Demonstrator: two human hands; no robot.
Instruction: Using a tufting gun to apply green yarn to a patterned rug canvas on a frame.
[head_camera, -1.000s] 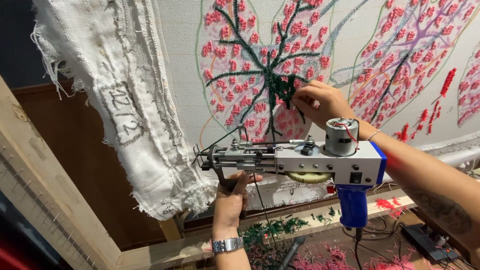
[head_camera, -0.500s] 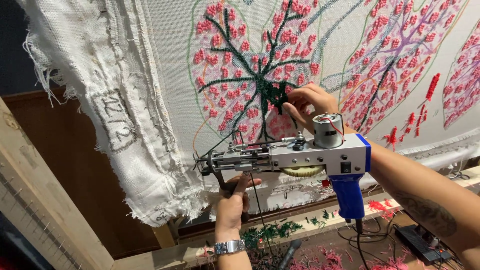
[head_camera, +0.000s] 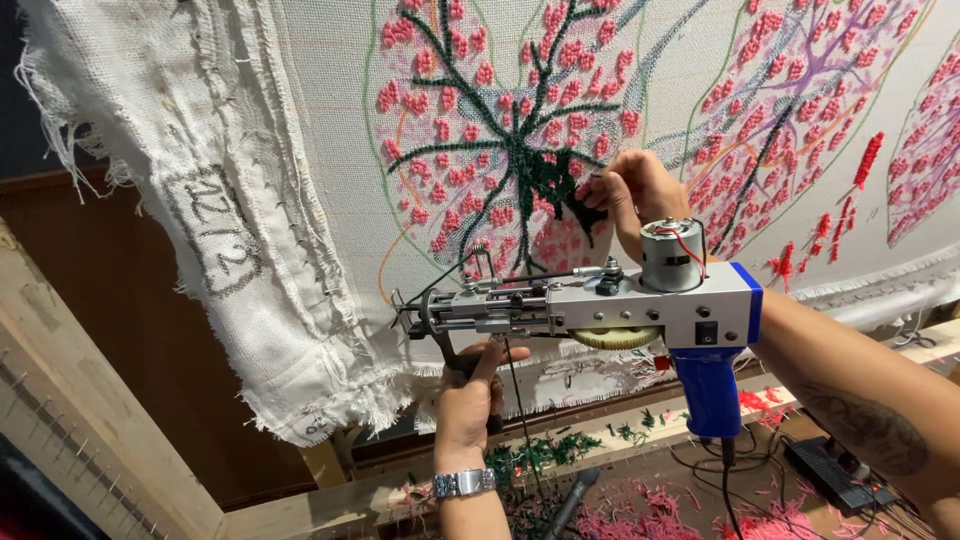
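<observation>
Here, a tufting gun (head_camera: 600, 305) sits mid-frame, held level in front of a stretched backing cloth (head_camera: 330, 130), needle end pointing left. Grey metal body, blue pistol handle hanging down, small motor on top, pale gear underneath, cord trailing off the handle. Left hand (head_camera: 470, 395) is clenched around the front grip below the needle end, metal watch (head_camera: 465, 484) on the wrist. Right hand (head_camera: 635, 195) is up at the cloth, fingertips pinched on the dark green tufted patch (head_camera: 545, 185); probably gripping loose yarn, too small to confirm. Step looks like a pause to tidy or check the green stem lines, gun idle; next move likely calls for the right hand back on the blue handle. Pink leaf dots surround the green. Frayed cloth edge hangs left over a wooden frame (head_camera: 90, 420); yarn scraps (head_camera: 640, 520) lie below.
</observation>
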